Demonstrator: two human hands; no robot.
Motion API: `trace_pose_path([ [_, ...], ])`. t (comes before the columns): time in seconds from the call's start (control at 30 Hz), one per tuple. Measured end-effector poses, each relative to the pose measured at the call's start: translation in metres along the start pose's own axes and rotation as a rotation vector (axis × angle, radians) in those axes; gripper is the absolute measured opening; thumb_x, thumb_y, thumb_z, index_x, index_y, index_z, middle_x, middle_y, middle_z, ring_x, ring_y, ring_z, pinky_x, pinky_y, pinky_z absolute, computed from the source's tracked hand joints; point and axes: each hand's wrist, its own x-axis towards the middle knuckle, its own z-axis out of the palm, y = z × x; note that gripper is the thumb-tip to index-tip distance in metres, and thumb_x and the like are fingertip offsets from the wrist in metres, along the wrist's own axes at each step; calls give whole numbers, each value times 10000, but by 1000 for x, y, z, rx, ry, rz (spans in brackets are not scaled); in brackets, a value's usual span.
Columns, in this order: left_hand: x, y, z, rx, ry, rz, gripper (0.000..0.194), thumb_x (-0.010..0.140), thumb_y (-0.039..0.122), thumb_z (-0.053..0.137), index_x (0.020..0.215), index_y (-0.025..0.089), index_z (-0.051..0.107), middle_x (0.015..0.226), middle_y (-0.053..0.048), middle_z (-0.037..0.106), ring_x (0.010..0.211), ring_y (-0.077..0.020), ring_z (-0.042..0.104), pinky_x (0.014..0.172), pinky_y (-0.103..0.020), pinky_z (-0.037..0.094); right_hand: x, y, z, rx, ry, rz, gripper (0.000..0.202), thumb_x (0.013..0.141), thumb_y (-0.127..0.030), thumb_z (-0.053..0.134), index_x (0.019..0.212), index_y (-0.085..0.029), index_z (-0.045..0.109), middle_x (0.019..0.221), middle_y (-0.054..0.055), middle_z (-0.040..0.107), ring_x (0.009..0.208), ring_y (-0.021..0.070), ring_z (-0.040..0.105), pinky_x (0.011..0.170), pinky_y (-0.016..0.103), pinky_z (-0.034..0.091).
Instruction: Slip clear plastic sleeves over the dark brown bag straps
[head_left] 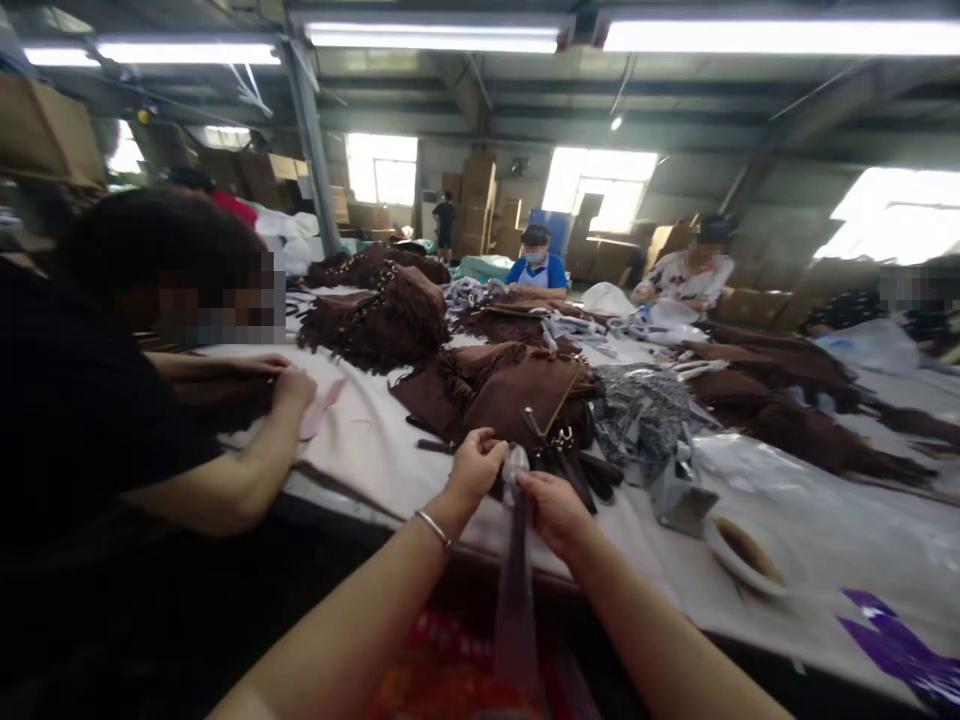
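A long, narrow see-through plastic sleeve [516,570] hangs down past the table edge in front of me. Its bunched upper end is between my fingers. My left hand [476,468] pinches at that end from the left, a bangle on the wrist. From the right, my right hand [556,508] grips the sleeve just below. Whether anything is inside the sleeve I cannot tell. Right behind my hands lies a brown fringed bag [510,390] with a zip, metal clasps and dark straps [581,475].
More brown fringed bags [382,315] are heaped across the pale-covered table [360,390]. Crumpled grey wrapping [641,410], a bowl of brown liquid [750,555] and purple film [900,640] lie to the right. A co-worker [187,400] leans in close on my left; others sit opposite.
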Motion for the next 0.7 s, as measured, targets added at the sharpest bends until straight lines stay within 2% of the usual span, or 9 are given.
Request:
trace_pose_path([
  [0.1,-36,-12,-8,-114,-59,-196,473,781,393,674,1144,146,499,912,-70,661,696,-141,631,563,-232,482,0,-1,2,17,-1,21,221,621,-259,785,713,-130,632,620,36,658,531,135,594,510,247,483],
  [0.2,-75,-25,-16,-187,-293,-429,469,775,497,661,1030,119,549,819,-81,665,625,-159,638,538,-254,486,3,-3,5,4,34,43,142,662,-196,749,705,-124,634,588,32,648,478,124,565,440,226,441],
  [0.3,-96,-29,-23,-303,-458,-620,417,785,485,658,954,115,566,738,-65,646,635,-182,658,586,-299,525,12,-3,5,-10,109,53,85,721,-174,708,716,-140,631,586,16,648,460,112,554,409,207,408],
  [0.43,-89,-24,-26,-371,-488,-672,327,841,439,613,930,128,565,673,-5,583,626,-167,650,613,-318,543,24,1,0,-126,197,-13,86,780,-190,672,711,-164,627,612,11,650,487,109,561,433,217,420],
  [0.6,-61,-16,-15,-355,-449,-639,228,911,359,508,871,138,547,654,12,536,647,-166,646,601,-311,543,23,3,-4,-231,192,-48,120,750,-151,703,646,-158,644,585,21,639,481,97,532,445,222,406],
  [0.7,-51,-17,-6,-374,-438,-612,210,903,344,516,849,142,533,652,11,532,609,-146,619,606,-315,538,19,3,-4,-258,184,-89,99,716,-160,737,659,-146,657,574,27,637,475,100,523,436,227,388],
])
